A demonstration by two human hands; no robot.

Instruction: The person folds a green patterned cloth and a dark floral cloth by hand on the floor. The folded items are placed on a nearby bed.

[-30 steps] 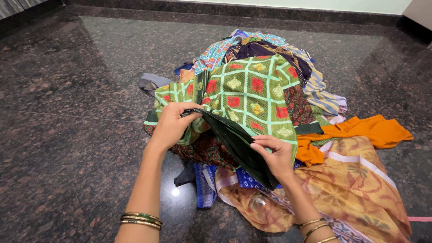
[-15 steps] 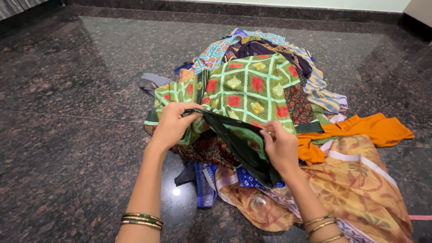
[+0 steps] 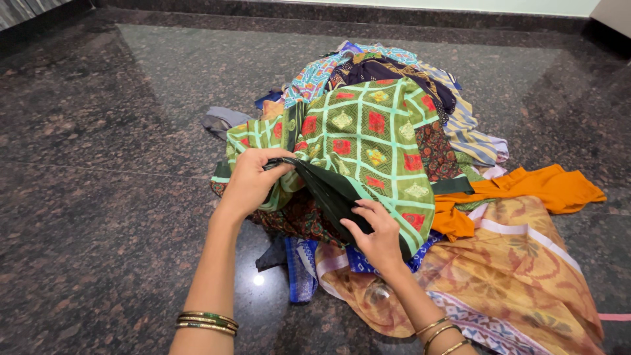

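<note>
Green checked cloth (image 3: 368, 138) with dark border, gripped by both hands.

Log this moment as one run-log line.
left hand: gripping green patterned cloth edge | right hand: pinching its dark border | cloth pile on granite floor

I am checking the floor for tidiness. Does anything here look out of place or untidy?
Yes. A jumbled heap of clothes lies on the dark stone floor, unfolded and overlapping. The left hand and right hand grip the green patterned cloth on top.
</note>
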